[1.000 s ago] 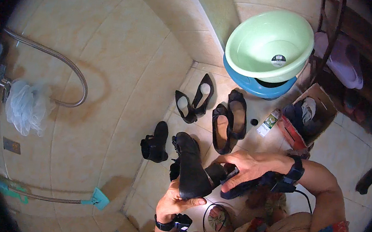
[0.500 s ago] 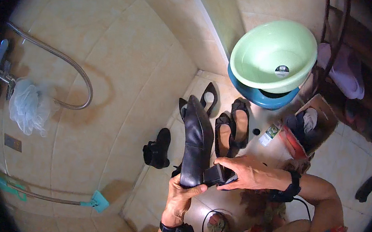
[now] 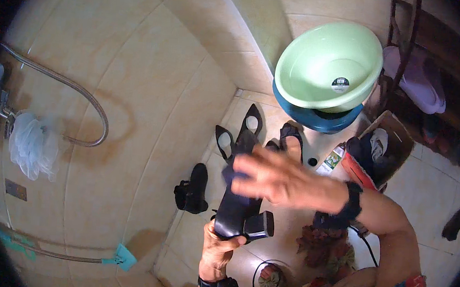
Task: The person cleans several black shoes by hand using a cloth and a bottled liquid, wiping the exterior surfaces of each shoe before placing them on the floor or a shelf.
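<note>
While the person crouches over the tiled floor (image 3: 287, 241), the left hand (image 3: 220, 246) is clamped around the heel end of a black block-heeled shoe (image 3: 239, 210), thumb on one side and fingers wrapped under it, so the shoe is held up above the floor with its sole toward the camera and its toe pointing away toward the wall. The chunky heel (image 3: 260, 224) sticks out to the right of that grip. The right hand (image 3: 276, 177) lies flat and open over the front part of the shoe, fingers stretched out to the left and blurred; it touches or sits just over the sole, and I cannot tell which. A dark band (image 3: 352, 200) circles the right wrist, and another dark strap (image 3: 218, 286) sits on the left wrist.

Beyond the hands, on the floor by the wall, a pair of black pointed flats (image 3: 240, 131) lies with the toes splayed apart, and just to the right of them another dark slip-on shoe (image 3: 293, 137). A black strappy shoe (image 3: 193, 188) rests alone to the left, near the wall. A pale green basin (image 3: 330, 65) is nested in a blue basin (image 3: 314, 117) in the corner. A small tube-like container (image 3: 333, 159) lies near a cardboard box (image 3: 391, 141) stuffed with dark footwear. On the wall to the left, a metal shower hose (image 3: 76, 89) loops down, with a white mesh sponge (image 3: 32, 145) hanging beside the tap.
</note>
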`<state>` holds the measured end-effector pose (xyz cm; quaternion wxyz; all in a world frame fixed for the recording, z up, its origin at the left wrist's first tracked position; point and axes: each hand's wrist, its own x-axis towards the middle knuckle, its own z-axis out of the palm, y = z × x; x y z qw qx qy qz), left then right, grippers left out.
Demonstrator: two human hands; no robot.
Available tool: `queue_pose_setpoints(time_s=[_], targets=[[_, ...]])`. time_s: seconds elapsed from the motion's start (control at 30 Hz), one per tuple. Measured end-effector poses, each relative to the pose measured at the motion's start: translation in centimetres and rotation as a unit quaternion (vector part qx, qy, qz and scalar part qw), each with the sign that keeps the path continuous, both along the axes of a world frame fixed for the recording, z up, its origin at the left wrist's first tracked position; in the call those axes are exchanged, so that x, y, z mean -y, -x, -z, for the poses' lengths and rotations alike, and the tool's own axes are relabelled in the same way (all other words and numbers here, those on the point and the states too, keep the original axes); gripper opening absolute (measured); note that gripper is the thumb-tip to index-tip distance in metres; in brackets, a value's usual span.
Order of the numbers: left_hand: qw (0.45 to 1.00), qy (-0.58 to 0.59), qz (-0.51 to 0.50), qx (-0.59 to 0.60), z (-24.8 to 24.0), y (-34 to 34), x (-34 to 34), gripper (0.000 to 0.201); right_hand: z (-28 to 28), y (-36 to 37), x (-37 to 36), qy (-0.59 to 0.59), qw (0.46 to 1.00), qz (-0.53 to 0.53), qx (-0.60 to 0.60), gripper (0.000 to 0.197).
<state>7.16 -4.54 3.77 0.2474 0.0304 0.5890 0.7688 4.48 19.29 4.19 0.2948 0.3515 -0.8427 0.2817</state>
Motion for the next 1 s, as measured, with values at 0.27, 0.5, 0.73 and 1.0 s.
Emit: queue_pose_setpoints(time_s=[0.27, 0.5, 0.73, 1.0], targets=[[0.991, 0.106, 0.038, -0.076, 1.8, -0.1, 1.9, 0.034, -0.2, -3.7, 2.4, 0.052, 0.994, -0.096, -0.004, 0.013], [0.972, 0.212, 0.074, -0.066, 0.0, -0.7, 1.7, 0.027, 1.0, -2.4, -0.8, -0.044, 0.985, 0.151, -0.068, 0.02], [0.954, 0.236, 0.102, -0.155, -0.5, -0.5, 0.1, 0.021, 1.3, -1.7, -3.0, 0.011, 0.989, 0.144, -0.013, 0.026], [0.895, 0.284, 0.188, -0.286, -1.5, -0.1, -0.1, 0.023, 0.7, -3.8, -1.5, 0.001, 0.996, 0.072, -0.047, 0.024]])
